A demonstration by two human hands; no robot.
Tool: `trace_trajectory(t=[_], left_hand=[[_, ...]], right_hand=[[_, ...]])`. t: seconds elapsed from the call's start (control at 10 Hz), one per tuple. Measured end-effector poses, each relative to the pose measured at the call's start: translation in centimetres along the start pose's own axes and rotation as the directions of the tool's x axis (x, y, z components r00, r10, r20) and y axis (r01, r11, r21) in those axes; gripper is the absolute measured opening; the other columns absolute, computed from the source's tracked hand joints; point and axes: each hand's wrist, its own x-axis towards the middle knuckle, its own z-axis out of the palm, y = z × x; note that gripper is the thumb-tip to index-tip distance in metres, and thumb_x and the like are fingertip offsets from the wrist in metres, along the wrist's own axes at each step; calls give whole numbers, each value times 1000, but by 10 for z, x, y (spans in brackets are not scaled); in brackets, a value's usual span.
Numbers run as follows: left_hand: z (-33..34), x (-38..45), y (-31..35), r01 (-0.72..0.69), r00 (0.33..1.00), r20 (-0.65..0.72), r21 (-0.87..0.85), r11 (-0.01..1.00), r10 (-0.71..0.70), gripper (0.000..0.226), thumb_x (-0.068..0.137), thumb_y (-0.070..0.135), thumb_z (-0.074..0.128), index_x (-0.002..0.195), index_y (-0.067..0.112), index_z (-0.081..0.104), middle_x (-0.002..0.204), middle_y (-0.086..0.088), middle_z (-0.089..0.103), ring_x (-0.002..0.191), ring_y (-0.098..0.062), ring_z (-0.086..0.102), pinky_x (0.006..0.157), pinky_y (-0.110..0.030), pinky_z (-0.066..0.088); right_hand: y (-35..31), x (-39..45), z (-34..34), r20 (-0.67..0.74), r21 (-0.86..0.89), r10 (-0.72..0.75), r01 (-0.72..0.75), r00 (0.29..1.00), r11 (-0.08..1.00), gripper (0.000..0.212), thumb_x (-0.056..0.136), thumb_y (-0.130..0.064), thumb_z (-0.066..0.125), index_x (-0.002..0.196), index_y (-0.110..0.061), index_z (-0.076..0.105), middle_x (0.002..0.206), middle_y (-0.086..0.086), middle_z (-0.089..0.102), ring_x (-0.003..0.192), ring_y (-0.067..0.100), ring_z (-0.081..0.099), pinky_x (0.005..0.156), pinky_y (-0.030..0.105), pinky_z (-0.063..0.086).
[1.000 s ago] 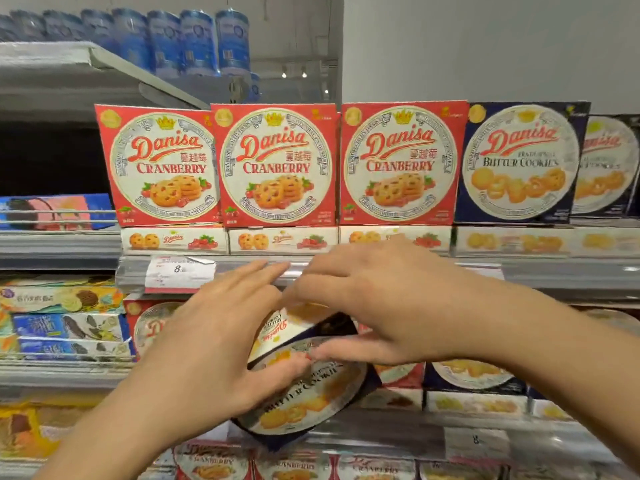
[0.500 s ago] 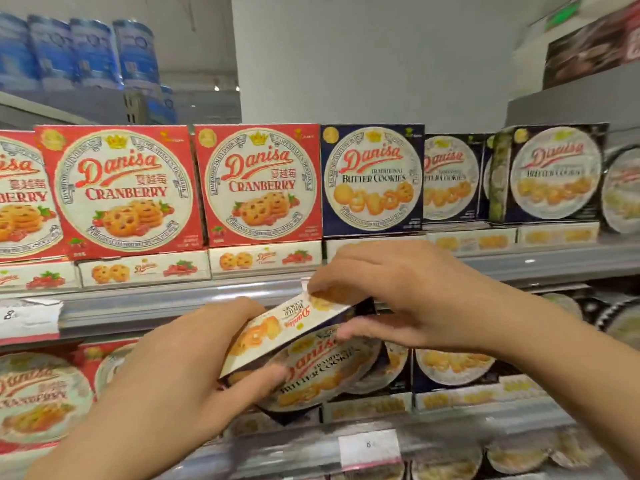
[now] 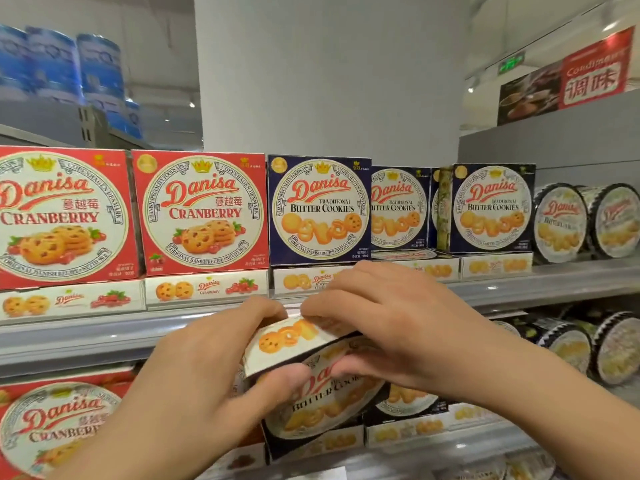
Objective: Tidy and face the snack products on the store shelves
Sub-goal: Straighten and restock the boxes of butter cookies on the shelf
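- Below the upper shelf [image 3: 519, 289], in front of the lower row, both hands are gripping one blue butter box [image 3: 311, 386], which is tilting with its white top edge facing up.
- Left hand [image 3: 207, 372] is grasping the box's left end, thumb lying across the front face and fingers curling over the top edge.
- Right hand [image 3: 391, 327] is grasping the right end, fingers wrapping over the top edge and thumb pressing the front.
- Along the upper shelf, cranberry boxes [image 3: 201, 213] are standing upright at the left, each on a flat-lying box.
- Just beside them, butter boxes [image 3: 318, 209] are facing forward; one further right is sitting set back.
- Round tins [image 3: 585, 223] are standing on edge at the far right.
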Motion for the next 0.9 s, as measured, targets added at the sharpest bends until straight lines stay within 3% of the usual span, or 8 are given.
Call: trace_trajectory(t=[0.1,0.2,0.3,0.4,0.5,0.7,0.9], left_hand=[[6,-57,-11,-504,841,33,410,760,540,48,101,56,49,128,17,60,138,9,57,114,-9,60,76,-9,42],[9,-52,-15,-476,690,-169,627,617,703,58,96,70,38,137,33,58,133,25,57,122,-2,54,95,-16,38],[24,-54,-24,-522,488,-216,704,481,846,51,99,55,44,133,21,65,143,12,57,126,-16,56,107,-35,37],[35,-38,-34,-477,474,-228,745,466,850,50,95,45,52,131,15,68,144,2,59,124,-25,59,109,-49,40],[46,-34,-36,-437,413,-266,781,446,871,53,92,42,54,134,12,67,137,-5,63,122,-29,59,109,-55,40],[58,-26,-35,-382,375,-329,797,468,867,54,90,40,54,132,10,68,131,-10,65,118,-36,58,112,-57,37],[60,-24,-36,-372,368,-340,799,472,866,55,89,39,53,133,9,67,131,-10,64,118,-36,56,114,-56,35]], right_hand=[[12,-9,-7,-11,-21,34,-34,999,999,63,81,-48,82,132,-25,54,119,-4,63,104,18,60,77,40,56],[28,-19,-20,-52,-27,76,-78,996,997,62,80,-46,81,133,-22,58,121,-4,65,107,18,62,81,40,58],[45,-29,-39,-101,-33,134,-138,986,990,61,81,-42,79,135,-19,60,125,-2,65,113,20,62,88,44,58],[61,-37,-62,-165,-45,210,-220,964,974,62,79,-37,78,135,-16,61,126,0,67,114,20,63,95,41,55],[76,-42,-85,-199,-66,284,-302,938,951,62,79,-35,77,134,-12,61,125,1,67,112,18,63,96,32,51],[104,-41,-112,-247,96,470,-461,848,882,58,79,-37,79,133,-26,61,121,-9,67,110,8,65,86,27,58],[125,-27,-97,-197,84,530,-524,825,848,57,82,-37,79,134,-25,60,121,-9,65,110,10,62,91,28,54]])
